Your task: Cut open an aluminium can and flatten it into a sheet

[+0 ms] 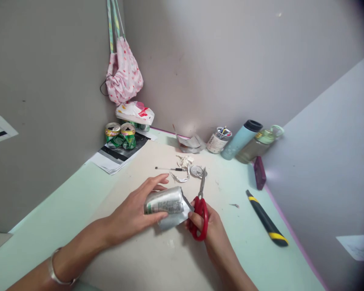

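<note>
A silver aluminium can with printed text is cut open, and a bent flap of its metal sticks out at the right. My left hand is wrapped round the can from the left, thumb below and fingers above. In my right hand are red-handled scissors, blades pointing up and away from me. The right fingertips touch the edge of the metal flap. Just beyond the hands lie a black pen, a round can lid, a curled metal strip and crumpled white scraps.
Several crushed green cans sit on papers at the back left. Along the back stand a tin of pens, a blue tumbler and a green-lidded bottle. A black-and-yellow utility knife and a purple phone are at the right.
</note>
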Available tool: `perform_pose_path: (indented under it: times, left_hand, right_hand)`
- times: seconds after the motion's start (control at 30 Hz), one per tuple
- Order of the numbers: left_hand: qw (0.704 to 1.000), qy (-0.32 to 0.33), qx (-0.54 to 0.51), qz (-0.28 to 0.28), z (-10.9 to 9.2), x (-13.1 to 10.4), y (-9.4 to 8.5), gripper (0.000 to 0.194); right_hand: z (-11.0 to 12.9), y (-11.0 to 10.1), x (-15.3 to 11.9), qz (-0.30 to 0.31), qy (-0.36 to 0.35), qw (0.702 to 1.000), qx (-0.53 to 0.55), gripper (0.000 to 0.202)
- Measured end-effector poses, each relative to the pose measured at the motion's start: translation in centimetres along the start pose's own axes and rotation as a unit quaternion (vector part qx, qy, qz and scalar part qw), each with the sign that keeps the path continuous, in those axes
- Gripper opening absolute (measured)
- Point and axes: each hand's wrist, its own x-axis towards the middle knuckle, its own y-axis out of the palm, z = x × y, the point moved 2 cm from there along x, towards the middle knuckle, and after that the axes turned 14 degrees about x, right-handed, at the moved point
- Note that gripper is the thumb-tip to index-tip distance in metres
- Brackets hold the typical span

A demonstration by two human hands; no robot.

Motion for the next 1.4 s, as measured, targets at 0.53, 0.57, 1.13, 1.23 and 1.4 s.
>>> perform_pose_path:
  times: [0.53, 0.57, 1.13, 1.23, 1.4]
  left_hand:
    - [0.974, 0.124, 0.151, 0.118, 0.3, 0.4, 0.0, 0.076]
    - [0.973, 0.126, 0.145, 0.127, 0.1, 0.3, -0.1, 0.077]
    - [0.990, 0.024, -0.030, 0.137, -0.7, 0.3, -0.5, 0.048]
    - [0.986, -0.003, -0.129, 0.104, -0.7, 0.4, -0.9, 0.052]
    - [0.960, -0.104, -0.233, 0.118, -0.4, 0.7, -0.6, 0.062]
  right_hand:
    - [0.3, -0.7, 0.6, -0.047, -0.007, 0.998, 0.032, 0.040]
    - [0.3, -0.7, 0.6, -0.049, -0.009, 0.998, 0.030, 0.040]
    - [0.0, -0.4, 0.7, -0.004, -0.014, 1.000, 0.009, 0.031]
    - [-0.2, -0.4, 0.5, -0.005, -0.027, 1.000, -0.014, 0.029]
    - [-0.1, -0.5, -0.1, -0.043, -0.076, 0.994, -0.060, 0.028]
